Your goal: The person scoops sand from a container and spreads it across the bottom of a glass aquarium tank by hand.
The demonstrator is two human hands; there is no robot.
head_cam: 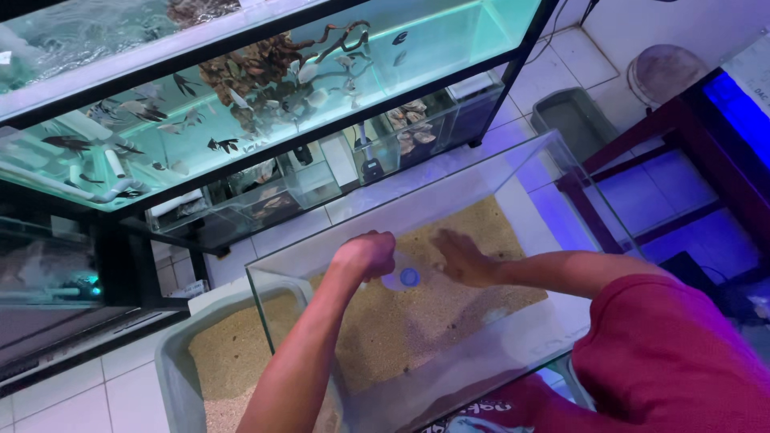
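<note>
Inside an empty clear glass aquarium [561,172] set on a white-tiled floor [72,401], a person's two bare hands meet over a small translucent plastic bottle with a blue round cap [405,277]. The left hand [365,255] is curled into a fist, its fingers closed over one end of the bottle; the right hand [461,258] lies with fingers stretched fairly flat and together, touching or pressing the bottle's other side, though motion blur makes the exact grip hard to judge. The bottle lies between the two hands just above the sand, its long axis apparently running roughly left to right, with the blue cap facing towards the camera. Its body looks pale and cloudy, partly hidden by the fists.

Under the hands, a layer of coarse tan sand [433,321] covers the middle of the tank's floor, leaving bare glass along the near edge and the far edge. Beside the tank on the left stands a grey plastic tub [172,365] holding more of the same sand. The person wears a red short-sleeved shirt [674,353]. Beyond the tank, a black metal rack [136,265] carries lit aquariums with dark fish [223,145] and driftwood [265,68]. A second grey tub [573,120] sits on the tiles at the upper right.
</note>
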